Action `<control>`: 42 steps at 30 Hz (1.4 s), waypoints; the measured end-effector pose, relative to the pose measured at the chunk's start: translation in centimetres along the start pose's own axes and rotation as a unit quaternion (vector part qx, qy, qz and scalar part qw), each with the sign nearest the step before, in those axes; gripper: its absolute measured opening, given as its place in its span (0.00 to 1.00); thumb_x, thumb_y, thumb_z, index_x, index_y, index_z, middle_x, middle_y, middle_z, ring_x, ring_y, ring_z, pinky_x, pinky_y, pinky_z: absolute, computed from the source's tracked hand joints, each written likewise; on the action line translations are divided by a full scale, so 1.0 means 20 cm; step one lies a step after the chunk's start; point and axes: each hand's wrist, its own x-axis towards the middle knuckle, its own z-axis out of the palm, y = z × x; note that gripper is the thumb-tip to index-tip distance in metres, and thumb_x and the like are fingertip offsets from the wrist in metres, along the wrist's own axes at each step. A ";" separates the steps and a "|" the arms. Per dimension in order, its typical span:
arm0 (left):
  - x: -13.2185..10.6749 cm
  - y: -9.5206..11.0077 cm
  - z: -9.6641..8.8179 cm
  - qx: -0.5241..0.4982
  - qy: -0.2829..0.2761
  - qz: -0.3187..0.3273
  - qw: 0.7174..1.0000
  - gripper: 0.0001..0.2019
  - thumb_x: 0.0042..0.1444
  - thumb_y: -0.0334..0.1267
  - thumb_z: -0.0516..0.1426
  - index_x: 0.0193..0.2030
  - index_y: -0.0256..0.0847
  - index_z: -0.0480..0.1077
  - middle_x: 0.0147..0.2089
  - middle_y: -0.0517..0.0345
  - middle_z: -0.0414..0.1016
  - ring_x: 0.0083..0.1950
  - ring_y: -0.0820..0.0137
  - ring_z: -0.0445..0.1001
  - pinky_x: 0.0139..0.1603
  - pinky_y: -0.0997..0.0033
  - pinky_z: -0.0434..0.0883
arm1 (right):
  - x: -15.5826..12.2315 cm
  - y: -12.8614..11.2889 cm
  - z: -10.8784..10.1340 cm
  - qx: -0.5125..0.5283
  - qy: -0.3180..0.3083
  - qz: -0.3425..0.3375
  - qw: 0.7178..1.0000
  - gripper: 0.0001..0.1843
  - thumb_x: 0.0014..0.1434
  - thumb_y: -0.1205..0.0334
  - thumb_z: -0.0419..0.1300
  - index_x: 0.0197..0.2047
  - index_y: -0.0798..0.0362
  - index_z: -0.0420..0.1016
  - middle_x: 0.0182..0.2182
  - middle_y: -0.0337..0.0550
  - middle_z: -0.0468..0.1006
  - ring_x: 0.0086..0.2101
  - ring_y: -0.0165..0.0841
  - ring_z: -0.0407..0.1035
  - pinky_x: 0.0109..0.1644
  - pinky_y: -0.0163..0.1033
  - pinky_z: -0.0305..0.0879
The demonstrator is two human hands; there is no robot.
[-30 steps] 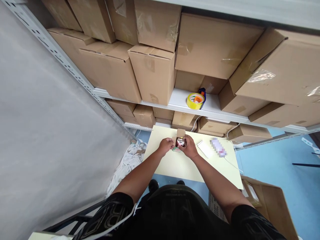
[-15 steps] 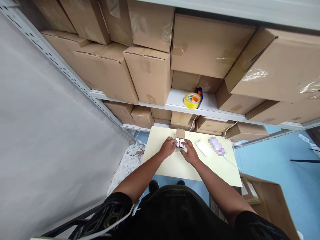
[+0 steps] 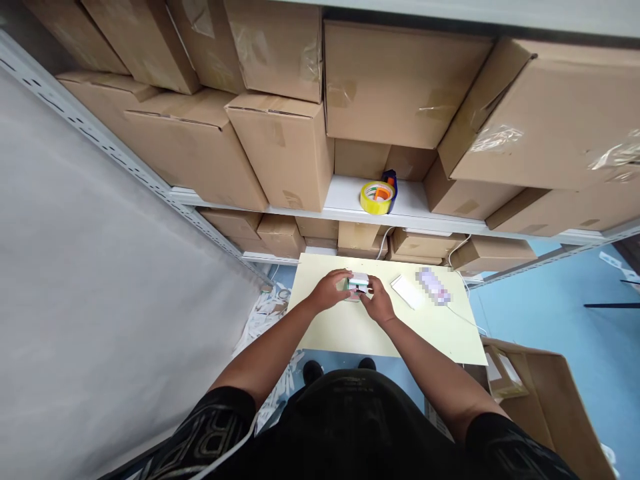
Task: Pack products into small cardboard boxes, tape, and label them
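Observation:
On the pale yellow table (image 3: 350, 330), both my hands close round a small box (image 3: 358, 285) with light, partly green sides. My left hand (image 3: 331, 289) wraps its left side with curled fingers. My right hand (image 3: 377, 301) grips its right side, thumb towards the top. The box is largely hidden by my fingers, so I cannot tell whether its flap is open.
A white card (image 3: 407, 292) and a blurred flat device (image 3: 434, 287) with a thin cable lie on the table to the right. A yellow tape roll (image 3: 377, 198) sits on the shelf among several cardboard boxes (image 3: 280, 143). An open carton (image 3: 537, 400) stands at lower right; white strips (image 3: 260, 320) litter the floor.
The small box's brown flap, standing up a second ago, no longer shows. My left hand has moved over the box's top. The view has shifted slightly.

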 end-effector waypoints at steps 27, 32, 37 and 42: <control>-0.09 -0.09 0.13 0.209 -0.031 0.070 0.975 0.11 0.66 0.36 0.55 0.51 0.42 0.78 0.65 0.46 0.74 0.65 0.57 0.72 0.69 0.52 0.68 | -0.01 0.04 -0.01 -0.103 -0.008 -0.058 0.993 0.16 0.67 0.53 0.56 0.52 0.49 0.78 0.60 0.54 0.71 0.50 0.45 0.76 0.51 0.54 0.78; -0.15 -0.10 0.18 0.163 -0.014 0.066 0.984 0.16 0.64 0.35 0.56 0.58 0.42 0.74 0.71 0.46 0.67 0.69 0.56 0.69 0.71 0.52 0.67 | -0.02 0.05 -0.01 -0.068 -0.014 -0.041 0.997 0.19 0.64 0.52 0.59 0.56 0.48 0.75 0.62 0.53 0.70 0.52 0.45 0.75 0.54 0.53 0.77; -0.19 -0.15 0.30 0.001 0.077 -0.086 0.993 0.36 0.59 0.34 0.60 0.73 0.40 0.55 0.75 0.40 0.58 0.66 0.56 0.71 0.59 0.56 0.76 | -0.02 0.12 0.04 0.031 -0.066 0.131 0.989 0.34 0.58 0.60 0.62 0.67 0.45 0.62 0.60 0.47 0.75 0.49 0.38 0.77 0.53 0.47 0.77; -0.14 -0.22 0.32 -0.103 0.055 -0.146 0.982 0.36 0.55 0.32 0.62 0.72 0.40 0.59 0.67 0.41 0.71 0.62 0.52 0.75 0.59 0.53 0.74 | 0.07 0.10 0.15 0.037 -0.117 0.156 0.980 0.34 0.55 0.66 0.61 0.65 0.45 0.65 0.52 0.43 0.81 0.47 0.40 0.78 0.55 0.49 0.75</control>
